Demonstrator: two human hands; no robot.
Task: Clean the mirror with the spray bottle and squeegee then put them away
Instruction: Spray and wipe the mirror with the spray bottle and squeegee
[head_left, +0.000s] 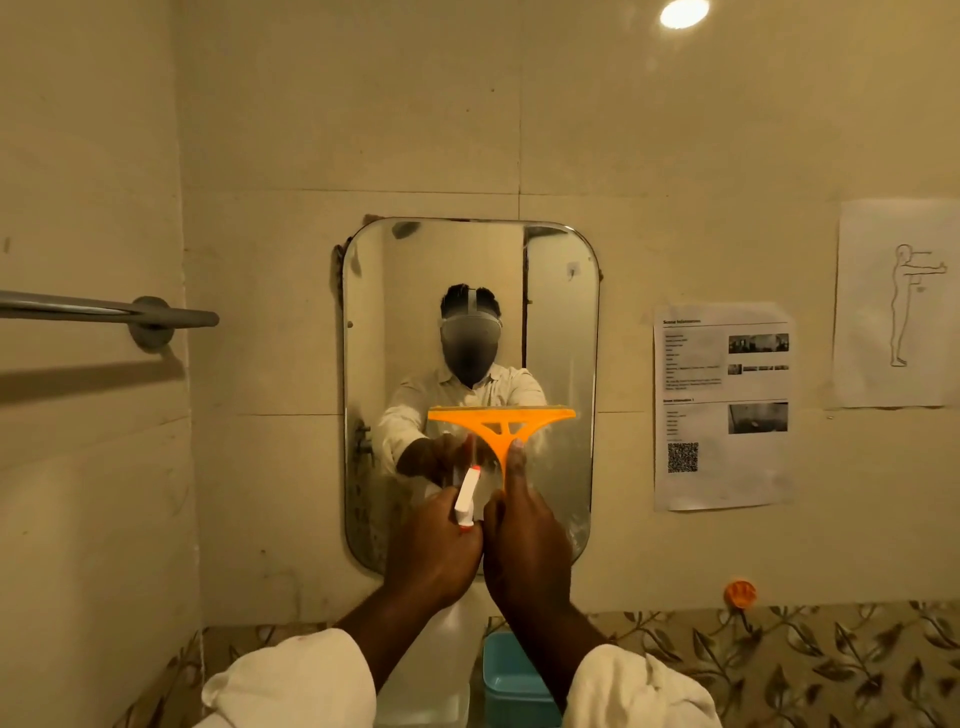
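A rounded wall mirror hangs straight ahead, hazy and streaked in its lower part. My right hand grips the handle of an orange squeegee, whose wide blade lies flat against the glass at mid height. My left hand is closed around a spray bottle; its white head with a red tip points at the mirror, just left of the squeegee handle. The bottle's clear body hangs below my left hand, partly hidden by the wrist.
A metal towel bar sticks out from the left wall. Two printed sheets are taped to the wall right of the mirror. A blue tub sits below, and an orange hook is above the leaf-patterned tiles.
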